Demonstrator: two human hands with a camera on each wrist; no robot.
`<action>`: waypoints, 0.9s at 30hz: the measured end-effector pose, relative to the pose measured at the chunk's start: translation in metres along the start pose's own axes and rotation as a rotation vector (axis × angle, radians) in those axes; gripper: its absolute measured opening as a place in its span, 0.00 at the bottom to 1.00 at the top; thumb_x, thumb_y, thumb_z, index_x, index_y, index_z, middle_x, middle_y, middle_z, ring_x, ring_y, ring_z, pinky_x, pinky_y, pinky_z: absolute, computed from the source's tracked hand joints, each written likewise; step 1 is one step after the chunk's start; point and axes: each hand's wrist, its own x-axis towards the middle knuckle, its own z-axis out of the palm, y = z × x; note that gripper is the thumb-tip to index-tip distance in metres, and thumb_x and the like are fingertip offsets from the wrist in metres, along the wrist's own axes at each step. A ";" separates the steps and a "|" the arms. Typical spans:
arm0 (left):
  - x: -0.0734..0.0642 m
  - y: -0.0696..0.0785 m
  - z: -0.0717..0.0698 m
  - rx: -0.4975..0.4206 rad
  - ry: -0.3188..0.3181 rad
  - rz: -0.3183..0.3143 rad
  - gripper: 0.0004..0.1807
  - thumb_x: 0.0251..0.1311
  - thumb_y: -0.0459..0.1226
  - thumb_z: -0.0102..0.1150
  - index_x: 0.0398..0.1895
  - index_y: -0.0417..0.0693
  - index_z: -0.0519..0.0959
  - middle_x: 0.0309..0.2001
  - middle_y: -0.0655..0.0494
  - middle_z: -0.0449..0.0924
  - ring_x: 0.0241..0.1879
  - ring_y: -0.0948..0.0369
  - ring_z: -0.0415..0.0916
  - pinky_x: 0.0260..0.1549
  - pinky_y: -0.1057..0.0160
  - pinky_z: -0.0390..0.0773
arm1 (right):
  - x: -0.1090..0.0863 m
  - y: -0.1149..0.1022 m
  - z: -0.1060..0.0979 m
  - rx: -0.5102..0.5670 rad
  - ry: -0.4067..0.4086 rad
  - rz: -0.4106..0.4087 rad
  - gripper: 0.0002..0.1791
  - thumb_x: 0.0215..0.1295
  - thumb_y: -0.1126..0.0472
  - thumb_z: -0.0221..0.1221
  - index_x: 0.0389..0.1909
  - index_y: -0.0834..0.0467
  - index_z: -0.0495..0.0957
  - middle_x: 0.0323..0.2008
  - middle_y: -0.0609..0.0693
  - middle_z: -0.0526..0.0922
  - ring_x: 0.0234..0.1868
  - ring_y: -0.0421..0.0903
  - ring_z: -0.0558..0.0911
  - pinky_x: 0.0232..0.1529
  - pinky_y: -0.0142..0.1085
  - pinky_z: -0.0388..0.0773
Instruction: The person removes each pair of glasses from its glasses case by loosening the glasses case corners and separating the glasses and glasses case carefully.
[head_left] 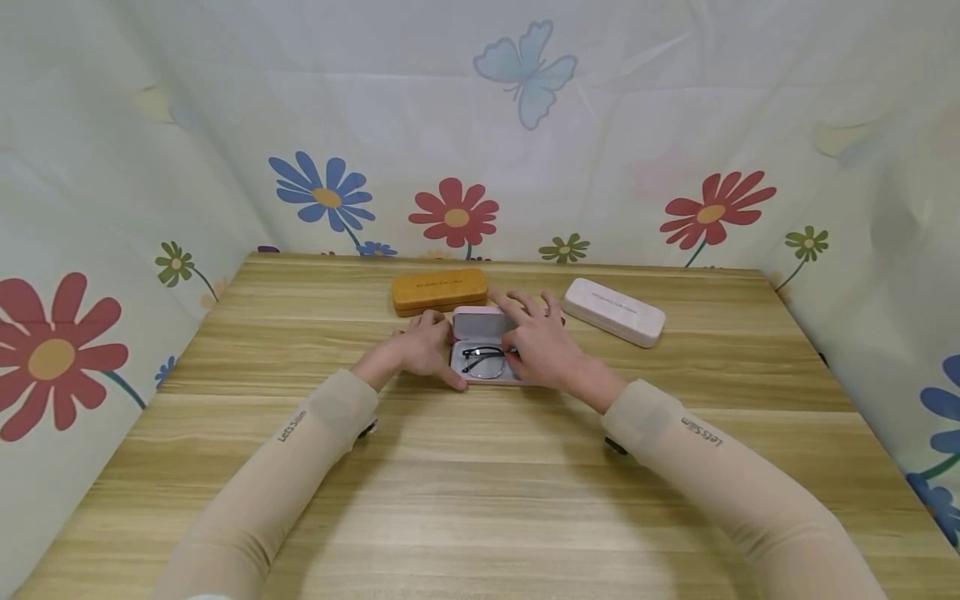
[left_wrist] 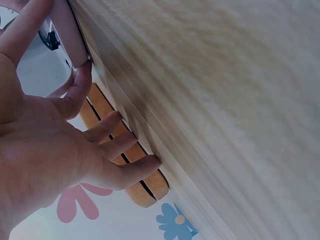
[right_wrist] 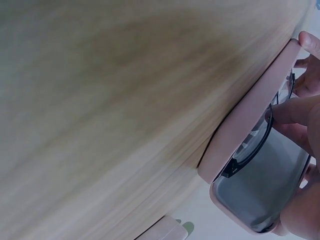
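Head view: from my end, the pink case (head_left: pixel 471 327) sits mid-table, lid raised on the far side, glasses (head_left: pixel 480 360) lying in the tray. Left hand (head_left: pixel 427 346) holds the case's left end between thumb and fingers. Right hand (head_left: pixel 547 350) pinches the glasses at their right side with thumb and index, other fingers spread by the lid. Orange case (head_left: pixel 441 290) just beyond, to the left; white case (head_left: pixel 615 312) far right; both closed on the table (head_left: pixel 480 500).

Left wrist view: I get thumb and index on the pink case, remaining fingers spread, loosely bent, near the orange case. Fingertip pressure: can't tell.

Right wrist view: thumb and index meet on the dark frame; a stretch of it rises above the near wall. My worry: lid dropping now would catch that frame or the fingers. A skewed pinch could bend an arm or smear a lens. If the left hand's hold slackens, a sideways push might slide or tip the case.
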 end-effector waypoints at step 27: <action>-0.001 0.000 0.000 0.000 -0.001 0.005 0.46 0.44 0.61 0.80 0.59 0.43 0.72 0.75 0.38 0.51 0.73 0.41 0.49 0.64 0.29 0.55 | 0.002 0.001 0.000 0.003 0.004 -0.023 0.06 0.62 0.62 0.68 0.26 0.51 0.87 0.76 0.57 0.61 0.76 0.61 0.56 0.67 0.73 0.45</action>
